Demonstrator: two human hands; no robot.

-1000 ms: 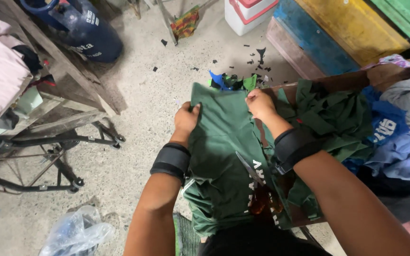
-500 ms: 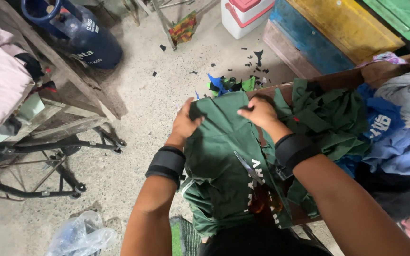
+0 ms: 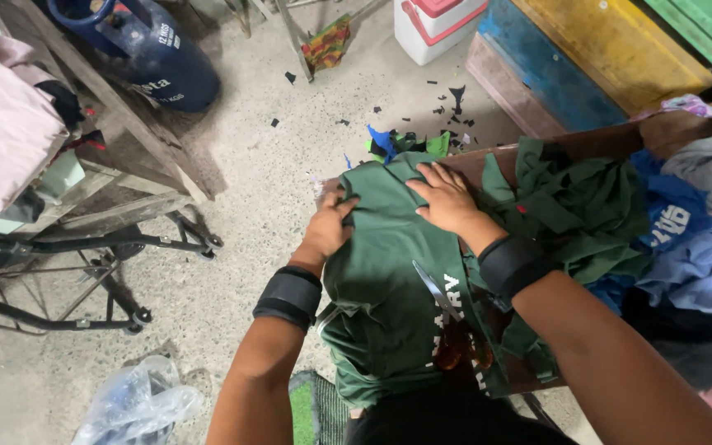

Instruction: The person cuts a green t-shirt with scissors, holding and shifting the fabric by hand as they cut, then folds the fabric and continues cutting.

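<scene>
A green garment [image 3: 389, 272] is pressed flat by the right hand [image 3: 447, 198], fingers spread. Its left edge is gripped by the left hand [image 3: 327, 224], fingers curled. Scissors [image 3: 447, 317] are laid on the garment, near the right wrist.

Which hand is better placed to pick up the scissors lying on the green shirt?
Right, probably. The scissors lie on the green shirt just below the right wrist, while the right hand lies flat and open on the cloth. The left hand grips the shirt's left edge, farther away.
</scene>
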